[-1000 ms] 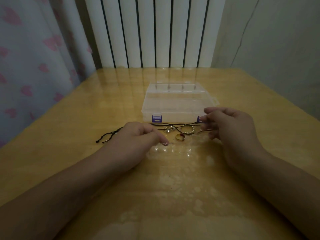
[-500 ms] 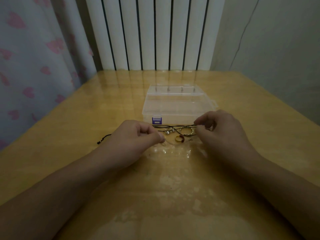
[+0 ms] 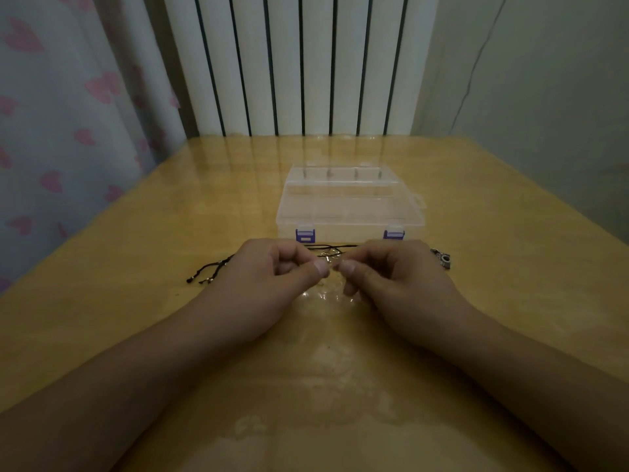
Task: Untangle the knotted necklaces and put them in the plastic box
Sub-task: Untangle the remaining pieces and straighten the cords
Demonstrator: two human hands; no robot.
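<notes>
A tangle of black cord necklaces (image 3: pixel 332 252) with small metal rings lies on the wooden table just in front of a clear plastic box (image 3: pixel 350 207) with purple latches, its lid closed. My left hand (image 3: pixel 272 277) and my right hand (image 3: pixel 391 277) meet over the tangle, thumbs nearly touching, each pinching part of the cords between thumb and fingers. Loose cord ends with small beads (image 3: pixel 211 272) trail out to the left of my left hand. A small metal pendant (image 3: pixel 442 258) lies on the table to the right of my right hand. My hands hide most of the knot.
The wooden table (image 3: pixel 170 216) has a glossy top and stands against a white ribbed radiator (image 3: pixel 299 63). A curtain with pink hearts (image 3: pixel 51 114) hangs at the left, and a grey wall rises at the right.
My right hand has moved left from the box's right latch to meet my left hand over the tangle. Both now pinch the cords, and the pendant has come into view at the right.
</notes>
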